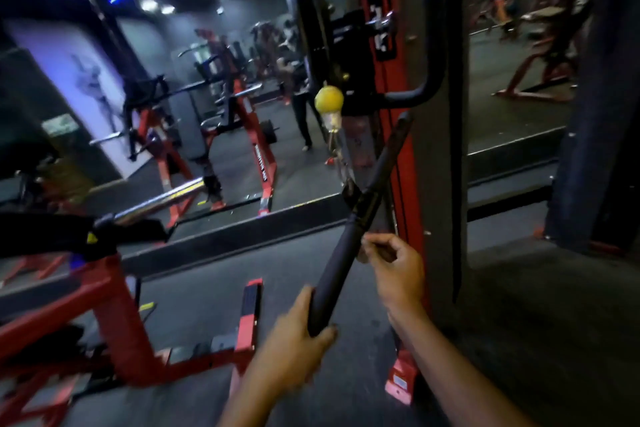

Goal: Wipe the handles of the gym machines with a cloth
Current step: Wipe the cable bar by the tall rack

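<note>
Left hand (298,340) grips bar (349,239); right hand (394,267) curled beside.

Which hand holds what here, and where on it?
Left hand grips the black bar handle at its lower end. Right hand is curled beside the bar's middle; what it holds cannot be told.

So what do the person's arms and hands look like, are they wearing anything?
Both hands, the left hand and the right hand, are bare, with no gloves. Both forearms are bare too, with no sleeves in view. No watch, ring or wristband shows, though the picture is blurry.
</note>
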The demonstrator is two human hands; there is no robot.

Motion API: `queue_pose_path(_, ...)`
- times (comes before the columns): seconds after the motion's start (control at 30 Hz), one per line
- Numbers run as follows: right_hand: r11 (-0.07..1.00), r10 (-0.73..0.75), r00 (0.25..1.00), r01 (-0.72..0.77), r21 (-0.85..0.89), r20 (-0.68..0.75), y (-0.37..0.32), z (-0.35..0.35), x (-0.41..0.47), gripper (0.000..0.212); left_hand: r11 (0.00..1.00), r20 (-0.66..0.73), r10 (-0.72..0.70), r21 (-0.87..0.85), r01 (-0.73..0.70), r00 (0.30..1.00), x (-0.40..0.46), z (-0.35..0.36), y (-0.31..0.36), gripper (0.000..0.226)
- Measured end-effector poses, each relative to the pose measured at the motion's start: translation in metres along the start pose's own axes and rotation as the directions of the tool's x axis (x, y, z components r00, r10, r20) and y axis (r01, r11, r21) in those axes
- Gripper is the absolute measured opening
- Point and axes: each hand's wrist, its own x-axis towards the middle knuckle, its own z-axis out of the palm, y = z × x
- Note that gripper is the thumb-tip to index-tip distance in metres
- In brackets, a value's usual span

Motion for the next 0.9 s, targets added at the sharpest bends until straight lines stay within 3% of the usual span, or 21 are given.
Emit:
queue_pose_path(0.07,1.0,0.017,0.99,-0.013,0.028,-0.138,-0.008,0.003,0.011,0.014,0.981,0.123,-0.028,-0.185,0.051,0.992,-0.001,-0.005,-0.002,0.027)
queue_pose_path(0.17,0.981,0.132,0.961,-0.092,0.169,-0.244,-0.014,0.019,0.016,0.017,0.949,0.191,0.0,-0.308,0.06,0.982,-0.003,-0.01,0.001,0.017)
queue_pose_path(0.3,0.953,0.243,0.941,-0.187,0.236,-0.237,-0.003,0.035,-0.03,0.017,0.91,0.238,0.006,-0.404,0.093,0.971,-0.008,-0.013,0.003,0.027)
queue_pose_path(0.43,0.967,0.206,0.966,-0.176,0.183,-0.159,-0.005,0.029,-0.064,0.011,0.896,0.258,-0.002,-0.428,0.117,0.966,-0.014,-0.011,-0.001,0.017)
queue_pose_path(0.6,0.95,0.197,0.936,-0.109,0.291,-0.293,-0.036,0.033,-0.02,0.022,0.901,0.188,0.054,-0.433,0.033,0.981,-0.016,-0.005,-0.003,0.012)
queue_pose_path(0.7,0.982,0.126,0.966,-0.089,0.164,-0.228,-0.043,0.043,-0.024,0.012,0.887,0.161,0.076,-0.462,0.007,0.984,-0.019,-0.008,-0.006,0.011)
queue_pose_path(0.8,0.992,0.116,0.98,-0.121,-0.025,-0.163,-0.025,0.042,-0.052,0.023,0.874,0.132,0.097,-0.485,-0.021,0.986,-0.019,-0.012,-0.012,0.02)
queue_pose_path(0.9,0.957,0.13,0.982,-0.16,-0.241,-0.138,-0.008,0.046,-0.087,0.02,0.844,0.127,0.127,-0.535,-0.04,0.984,-0.02,-0.011,-0.019,0.021)
